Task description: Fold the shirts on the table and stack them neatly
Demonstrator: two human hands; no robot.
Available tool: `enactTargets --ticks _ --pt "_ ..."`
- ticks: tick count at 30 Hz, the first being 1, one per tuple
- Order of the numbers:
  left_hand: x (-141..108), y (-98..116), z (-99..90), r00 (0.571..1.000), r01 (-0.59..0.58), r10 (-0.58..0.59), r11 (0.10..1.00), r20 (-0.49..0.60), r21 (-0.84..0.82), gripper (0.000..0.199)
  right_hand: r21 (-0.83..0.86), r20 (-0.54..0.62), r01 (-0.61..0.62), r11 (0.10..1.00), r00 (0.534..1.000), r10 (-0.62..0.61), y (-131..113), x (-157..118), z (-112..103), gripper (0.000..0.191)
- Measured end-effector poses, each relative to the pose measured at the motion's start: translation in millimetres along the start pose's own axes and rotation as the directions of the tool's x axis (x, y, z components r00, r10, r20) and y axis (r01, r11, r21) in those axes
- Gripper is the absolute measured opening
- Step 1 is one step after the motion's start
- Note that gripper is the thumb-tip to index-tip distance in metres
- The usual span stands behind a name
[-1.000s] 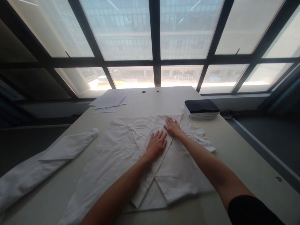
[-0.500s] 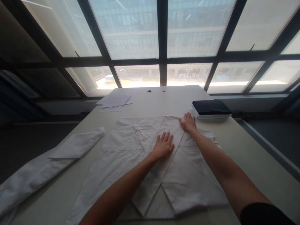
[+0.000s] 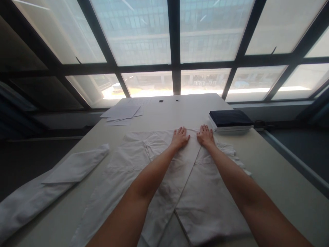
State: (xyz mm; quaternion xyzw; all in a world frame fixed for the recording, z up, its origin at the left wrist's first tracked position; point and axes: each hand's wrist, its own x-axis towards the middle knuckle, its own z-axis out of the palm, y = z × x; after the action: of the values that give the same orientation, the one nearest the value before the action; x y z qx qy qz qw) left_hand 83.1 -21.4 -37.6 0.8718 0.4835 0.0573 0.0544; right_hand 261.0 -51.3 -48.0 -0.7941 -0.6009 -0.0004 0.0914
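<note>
A white garment (image 3: 164, 178) lies spread on the table, with overlapping panels, a diagonal edge down its middle and wrinkles near the upper left. My left hand (image 3: 180, 136) presses flat on its far part, fingers stretched toward the far edge. Close by on the right, my right hand (image 3: 205, 136) also lies flat at that edge, fingers spread, beside the top of the diagonal fold. Neither hand grips the cloth. My forearms cover parts of the garment on both sides.
On the left side of the white table (image 3: 164, 115) lies a long folded white cloth (image 3: 69, 168). Loose paper sheets (image 3: 120, 111) rest at the far left. A stack of folded fabric (image 3: 231, 118), dark on top, stands right of my right hand. Windows (image 3: 202, 31) rise behind.
My left hand has slid forward over the garment, from its middle to near the far edge, closer to my right hand. The right hand stays in nearly the same place.
</note>
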Motion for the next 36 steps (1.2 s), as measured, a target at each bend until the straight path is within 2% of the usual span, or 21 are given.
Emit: enactTargets --ticks 3,6,8,10,11,13,16,20,25,27,29,31,32,36 --pt "-3 -6 2.3 0.997 0.071 -0.071 0.997 -0.036 -0.012 0.069 -0.013 -0.011 0.002 1.0 1.0 -0.002 2 -1 -2 0.066" --pt "-5 -5 2.6 0.994 0.093 -0.095 0.995 -0.058 -0.024 0.07 -0.046 -0.072 0.029 0.999 0.997 -0.033 -6 -4 -7 0.065" --pt "-5 -4 2.6 0.994 0.09 -0.092 0.996 -0.064 -0.026 0.068 -0.039 -0.087 0.173 0.984 0.981 -0.176 -19 -7 -9 0.064" --pt "-6 -5 2.6 0.995 0.073 -0.074 0.997 -0.07 -0.024 0.064 0.02 -0.031 0.351 0.936 0.936 -0.351 -35 -9 -8 0.063" --pt "-6 -5 2.6 0.995 0.064 -0.065 0.998 -0.072 -0.022 0.062 0.058 0.005 0.405 0.912 0.914 -0.406 -43 -11 -7 0.061" --pt "-7 -6 2.3 0.995 0.06 -0.062 0.998 -0.072 -0.022 0.06 0.104 0.06 0.43 0.897 0.897 -0.437 -50 -12 -4 0.06" --pt "-7 -6 1.3 0.994 0.084 -0.085 0.996 -0.067 -0.016 0.059 0.092 0.086 0.352 0.931 0.929 -0.36 -41 -10 -1 0.062" --pt "-7 -5 -0.2 0.994 0.085 -0.086 0.996 -0.065 -0.012 0.06 0.024 0.107 0.14 0.99 0.984 -0.142 -10 -3 -3 0.068" --pt "-10 -2 -2.9 0.99 0.097 -0.099 0.995 -0.098 -0.031 0.061 -0.014 0.077 0.038 0.999 0.996 -0.037 7 0 -4 0.071" --pt "-13 0 -5.1 0.989 0.036 -0.039 0.999 -0.145 -0.023 0.061 -0.015 0.063 0.032 0.999 0.998 -0.031 6 -2 -4 0.071" --pt "-16 1 -7.5 0.983 -0.1 0.099 0.995 -0.154 -0.003 0.059 -0.009 0.052 0.035 0.999 0.998 -0.035 4 -4 -5 0.071" --pt "-18 2 -9.4 0.972 -0.22 0.22 0.975 -0.085 0.004 0.057 0.0 0.046 0.037 0.999 0.998 -0.037 3 -5 -5 0.071" --pt "-19 2 -10.2 0.969 -0.245 0.245 0.969 -0.038 0.0 0.056 0.003 0.045 0.036 0.999 0.998 -0.036 3 -5 -6 0.071" --pt "-25 4 -14.1 0.979 -0.188 0.189 0.982 0.08 -0.023 0.06 0.01 0.036 0.034 0.999 0.999 -0.035 4 -5 -5 0.071"
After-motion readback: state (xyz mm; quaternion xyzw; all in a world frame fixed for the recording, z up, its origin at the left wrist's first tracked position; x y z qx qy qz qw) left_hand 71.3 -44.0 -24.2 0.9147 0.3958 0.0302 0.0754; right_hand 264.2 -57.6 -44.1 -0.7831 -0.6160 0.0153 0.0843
